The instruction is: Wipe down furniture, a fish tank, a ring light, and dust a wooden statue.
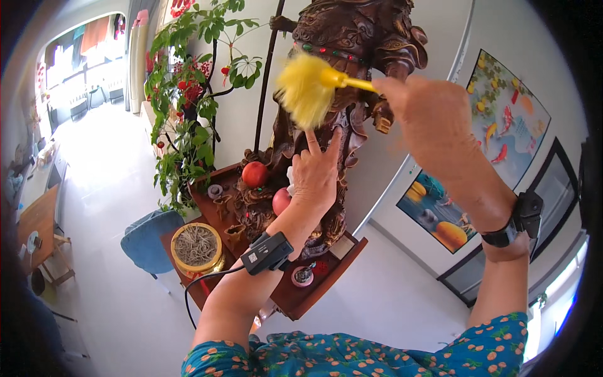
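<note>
My right hand (431, 110) grips the handle of a yellow feather-like duster (306, 89), whose fluffy head is in front of a carved dark-brown statue (346, 23). Red and green beads run across the statue's waist. My left hand (316, 174) reaches to the statue's lower robe with two fingers extended; something white, perhaps a cloth or tissue, shows beside the palm. Two red fruits, one round and orange-red (255, 175), one pinkish (281, 201), sit at the carved base by my left hand. Whether the fingertips touch the wood is hard to tell.
The statue stands on a red-brown wooden stand (301, 297). On it are a gold pot of ash-like sticks (197, 247) and a small round dish (302, 276). A leafy plant (202, 141) and a blue chair (150, 240) stand left; pictures (509, 118) hang on the right wall.
</note>
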Demonstrator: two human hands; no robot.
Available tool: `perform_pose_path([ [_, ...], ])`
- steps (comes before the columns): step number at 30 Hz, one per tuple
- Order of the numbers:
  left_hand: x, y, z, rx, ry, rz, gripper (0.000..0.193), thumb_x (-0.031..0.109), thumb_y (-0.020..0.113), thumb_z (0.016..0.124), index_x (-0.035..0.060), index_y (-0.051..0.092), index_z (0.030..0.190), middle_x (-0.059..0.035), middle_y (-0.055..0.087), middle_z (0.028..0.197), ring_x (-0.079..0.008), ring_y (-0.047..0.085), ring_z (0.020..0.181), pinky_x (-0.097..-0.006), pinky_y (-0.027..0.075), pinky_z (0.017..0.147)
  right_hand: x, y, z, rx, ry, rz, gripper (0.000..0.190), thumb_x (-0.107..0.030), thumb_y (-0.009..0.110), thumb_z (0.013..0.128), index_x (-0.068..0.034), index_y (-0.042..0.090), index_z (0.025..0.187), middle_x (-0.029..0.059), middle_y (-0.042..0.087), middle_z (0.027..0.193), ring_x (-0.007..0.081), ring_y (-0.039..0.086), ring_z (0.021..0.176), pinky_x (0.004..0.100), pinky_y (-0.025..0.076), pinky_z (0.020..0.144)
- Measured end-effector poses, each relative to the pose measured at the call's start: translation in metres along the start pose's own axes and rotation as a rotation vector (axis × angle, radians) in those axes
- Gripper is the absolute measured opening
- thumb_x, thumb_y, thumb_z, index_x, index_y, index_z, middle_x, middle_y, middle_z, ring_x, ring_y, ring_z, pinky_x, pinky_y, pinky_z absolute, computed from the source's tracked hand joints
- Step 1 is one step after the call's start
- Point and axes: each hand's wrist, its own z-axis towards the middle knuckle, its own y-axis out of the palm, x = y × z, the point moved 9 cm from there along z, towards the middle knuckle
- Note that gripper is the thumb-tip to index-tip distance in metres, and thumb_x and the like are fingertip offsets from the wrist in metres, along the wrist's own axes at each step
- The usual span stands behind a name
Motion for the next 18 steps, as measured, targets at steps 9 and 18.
perform_pose_path([
  [9, -0.001, -0.003, 0.002, -0.103, -0.088, 0.024, 0.075, 0.012, 0.066, 0.076, 0.0199, 0.029, 0.14, -0.0322, 0.018, 0.141, -0.0362, 0.059, 0.091, -0.04, 0.047, 0.081, 0.024, 0.018, -0.001, 0.128, 0.019, 0.011, 0.032, -0.004, 0.058, 0.075, -0.011, 0.061, 0.106, 0.0074, 0.056, 0.065, 0.0252, 0.06, 0.061, 0.0339, 0.045, 0.05],
  [18, 0.004, -0.003, 0.005, -0.067, -0.049, 0.102, 0.076, 0.011, 0.067, 0.074, 0.0183, 0.03, 0.14, -0.0338, 0.017, 0.141, -0.0301, 0.058, 0.084, -0.0365, 0.045, 0.075, 0.062, 0.009, -0.041, 0.124, 0.096, 0.022, 0.028, -0.004, 0.06, 0.075, -0.01, 0.064, 0.102, 0.0079, 0.054, 0.06, 0.021, 0.057, 0.055, 0.0326, 0.042, 0.047],
])
